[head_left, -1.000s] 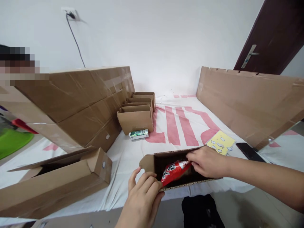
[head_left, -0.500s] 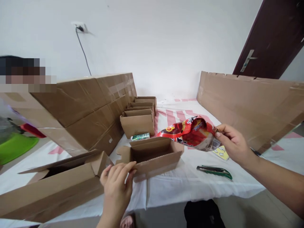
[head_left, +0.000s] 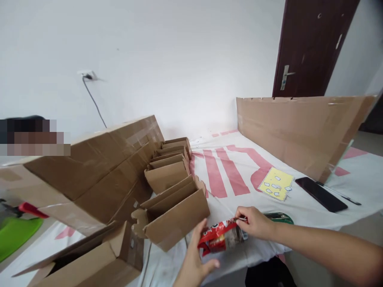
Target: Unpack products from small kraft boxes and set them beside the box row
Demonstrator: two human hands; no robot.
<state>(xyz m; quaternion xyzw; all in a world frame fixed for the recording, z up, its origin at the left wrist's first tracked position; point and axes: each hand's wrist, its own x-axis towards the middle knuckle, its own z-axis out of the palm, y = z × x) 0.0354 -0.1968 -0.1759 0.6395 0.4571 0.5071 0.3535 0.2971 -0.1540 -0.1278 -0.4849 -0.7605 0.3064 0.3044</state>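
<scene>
White wall and a dark door (head_left: 311, 44) frame the room as we look down on a worktop (head_left: 233, 171) spread with a white cloth lettered in red. Big taped cartons (head_left: 89, 167) are stacked along its left side, and a long cardboard sheet (head_left: 299, 127) stands on edge along the right. A long open carton (head_left: 98, 259) lies at the near left corner. Beside the stack runs a row of small open boxes (head_left: 170, 157), and the nearest box (head_left: 176, 217) sits tilted.

At the near edge, just right of that box, we hold a red snack packet (head_left: 220, 239); we cannot tell whether it touches the cloth. Our right hand (head_left: 254, 221) is closed in a pinch on the packet's upper right corner. Our left hand (head_left: 194, 265) is half open, with the fingers laid against the packet's left end and the thumb splayed below, not closed round it.

We judge the packet light, soft and crinkly, its film slick and its contents easy to crush. The sealed end seams look the safest grip, since a squeeze on the puffed middle could burst it.

Farther right lie a black phone (head_left: 321, 194), a yellow sticker sheet (head_left: 275, 183) and, partly hidden behind the right hand, a green utility knife (head_left: 281, 217).
</scene>
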